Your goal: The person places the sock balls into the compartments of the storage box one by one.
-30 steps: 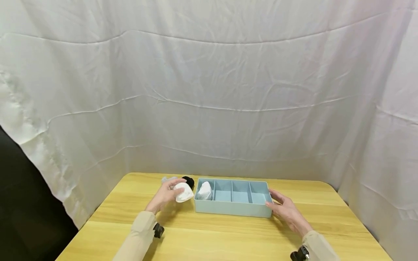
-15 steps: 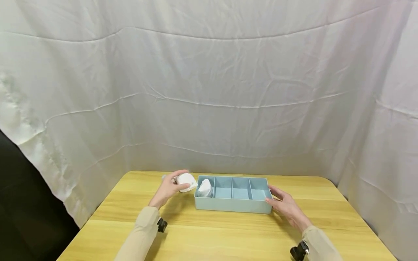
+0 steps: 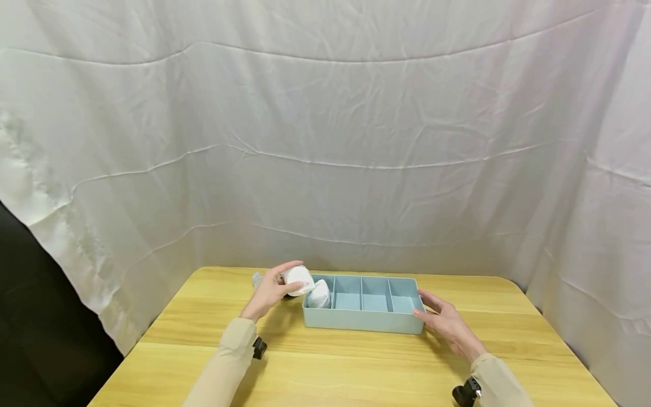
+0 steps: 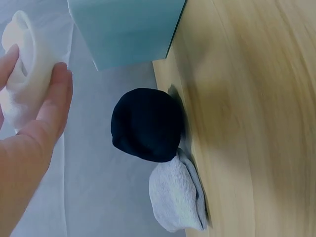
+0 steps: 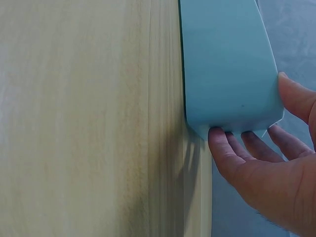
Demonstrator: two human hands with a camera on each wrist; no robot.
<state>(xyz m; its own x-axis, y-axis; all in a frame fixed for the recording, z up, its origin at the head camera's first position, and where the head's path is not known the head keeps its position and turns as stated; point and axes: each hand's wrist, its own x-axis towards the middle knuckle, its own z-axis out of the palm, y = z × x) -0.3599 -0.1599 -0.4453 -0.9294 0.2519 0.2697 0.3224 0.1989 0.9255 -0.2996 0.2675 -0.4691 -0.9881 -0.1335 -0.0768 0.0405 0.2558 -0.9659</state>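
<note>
My left hand (image 3: 268,291) holds a rolled-up white sock (image 3: 300,280) between thumb and fingers, at the left end of a light-blue divided box (image 3: 363,321). In the left wrist view the sock's folded cuff shows. Another rolled white sock (image 3: 319,295) sits in the box's leftmost compartment. At the opposite end, my right hand (image 3: 447,325) steadies the box, thumb at the rim and fingertips against the end wall. Below the left hand in its wrist view, a balled black sock (image 4: 146,125) and a grey rolled sock (image 4: 174,197) lie touching on the table.
The box stands near the back of a wooden table (image 3: 325,367), and its three compartments to the right hold nothing. A pale curtain (image 3: 356,141) hangs behind and at both sides. Black material (image 3: 40,328) shows at far left.
My left hand has moved right and slightly farther back with the white sock, from beside the box to over its left edge. The right hand keeps its place on the box.
</note>
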